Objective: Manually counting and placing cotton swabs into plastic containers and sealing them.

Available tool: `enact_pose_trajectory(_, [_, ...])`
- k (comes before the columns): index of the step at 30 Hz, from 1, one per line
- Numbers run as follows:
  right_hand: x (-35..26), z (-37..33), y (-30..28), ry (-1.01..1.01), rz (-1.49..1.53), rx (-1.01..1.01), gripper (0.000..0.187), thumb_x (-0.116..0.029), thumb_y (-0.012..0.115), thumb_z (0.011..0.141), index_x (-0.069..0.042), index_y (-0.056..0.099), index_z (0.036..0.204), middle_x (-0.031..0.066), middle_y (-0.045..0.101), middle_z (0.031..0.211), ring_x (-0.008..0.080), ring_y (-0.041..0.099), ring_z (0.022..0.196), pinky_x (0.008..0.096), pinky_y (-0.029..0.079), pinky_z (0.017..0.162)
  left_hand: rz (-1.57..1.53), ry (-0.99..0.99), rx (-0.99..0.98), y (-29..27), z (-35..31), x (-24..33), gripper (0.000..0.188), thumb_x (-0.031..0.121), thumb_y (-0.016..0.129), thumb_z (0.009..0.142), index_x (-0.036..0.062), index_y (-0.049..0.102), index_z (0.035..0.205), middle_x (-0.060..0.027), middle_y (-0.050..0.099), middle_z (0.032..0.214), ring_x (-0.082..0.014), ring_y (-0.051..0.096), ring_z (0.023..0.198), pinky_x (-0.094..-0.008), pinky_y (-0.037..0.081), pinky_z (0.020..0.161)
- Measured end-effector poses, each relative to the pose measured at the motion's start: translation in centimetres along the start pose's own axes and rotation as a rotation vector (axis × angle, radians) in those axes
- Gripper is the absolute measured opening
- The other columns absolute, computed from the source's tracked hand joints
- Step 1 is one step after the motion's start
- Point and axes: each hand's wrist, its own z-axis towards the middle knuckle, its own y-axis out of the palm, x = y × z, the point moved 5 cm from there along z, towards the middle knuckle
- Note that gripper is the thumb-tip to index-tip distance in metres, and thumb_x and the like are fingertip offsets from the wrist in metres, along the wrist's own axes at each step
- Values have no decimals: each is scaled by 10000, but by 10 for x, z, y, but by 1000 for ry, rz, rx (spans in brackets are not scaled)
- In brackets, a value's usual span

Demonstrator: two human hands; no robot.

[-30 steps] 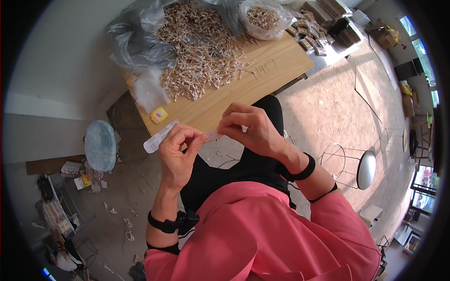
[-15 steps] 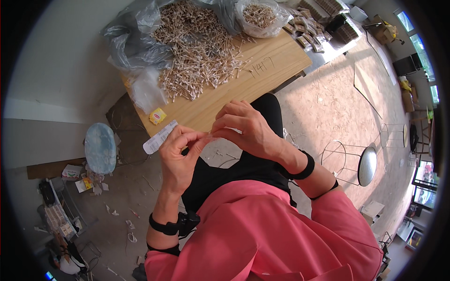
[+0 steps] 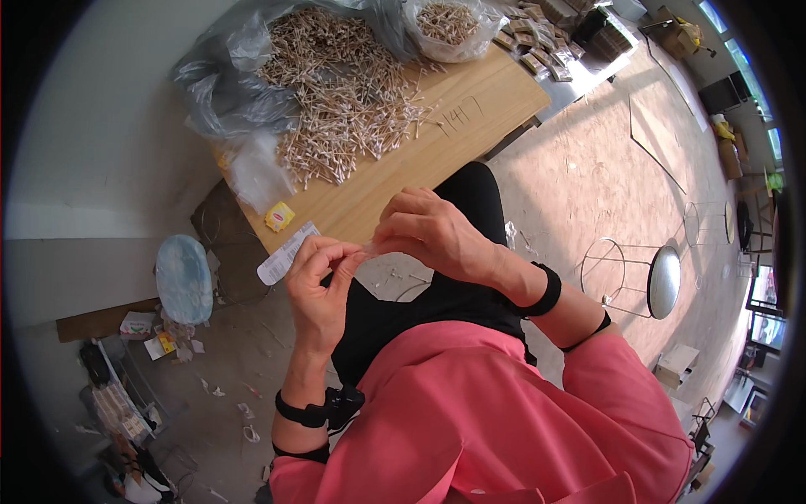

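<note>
My left hand (image 3: 317,290) and my right hand (image 3: 437,235) meet over my lap, in front of the table's near edge. Thumb and fingers of both are pinched together at a small, thin, see-through piece (image 3: 368,249), too small to name surely. A white printed strip (image 3: 287,254) with a rounded end juts out behind my left fingers, past the table edge. Whether those fingers grip the strip is hidden. On the wooden table (image 3: 457,139) beyond lies a big heap of cotton swabs (image 3: 348,109). Beside its near left corner sits a small yellow packet (image 3: 279,216).
Grey plastic sheeting (image 3: 227,92) lies behind the heap, with clear bags (image 3: 260,168) nearer. A clear bag of swabs (image 3: 447,25) stands at the back, small packs (image 3: 537,42) to its right. A blue-topped stool (image 3: 183,280) is left, a round metal stool (image 3: 663,282) right.
Both hands stay pinched together, with the right fingers curled in a little more closely. The whole view has shifted slightly; the heap and table look unchanged.
</note>
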Motion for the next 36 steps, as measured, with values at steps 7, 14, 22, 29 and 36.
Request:
enact_pose_trajectory(7, [1, -3, -4, 26, 23, 42, 107, -147, 696, 819, -48, 656, 834, 81, 582, 818, 294, 575, 830, 398, 450, 763, 22, -6, -34, 3, 3, 7, 69, 6, 728, 848, -17, 687, 898, -43, 596, 828, -129, 568, 714, -256, 473, 651])
enact_pose_trajectory(14, [0, -5, -5, 42, 57, 48, 88, -123, 686, 829, -40, 657, 833, 87, 583, 816, 299, 576, 835, 398, 452, 773, -59, -61, -59, 7, 2, 4, 56, 14, 715, 862, -13, 676, 890, -31, 598, 825, -108, 560, 700, -247, 468, 650])
enact_pose_trajectory(22, [0, -8, -4, 91, 144, 15, 95, -126, 677, 847, -33, 656, 834, 100, 583, 813, 302, 583, 832, 402, 450, 771, -96, -152, -151, 11, -1, 5, 42, -7, 670, 898, -38, 643, 905, -20, 562, 895, -78, 541, 797, -208, 443, 720])
enact_pose_trajectory(29, [-1, -14, 1, -5, 36, -9, 92, -105, 673, 864, -43, 606, 877, 91, 562, 858, 291, 562, 839, 377, 463, 761, -9, -79, -149, 13, -3, 10, 49, 14, 723, 852, -14, 684, 851, -34, 590, 802, -101, 553, 740, -231, 449, 679])
enact_pose_trajectory(36, [15, -29, 9, -12, -43, -123, 123, -97, 655, 868, -55, 539, 869, 94, 542, 866, 298, 554, 857, 382, 463, 767, -16, -107, -189, 12, -8, -14, 47, 30, 731, 845, -4, 698, 844, -34, 607, 806, -117, 570, 712, -254, 463, 649])
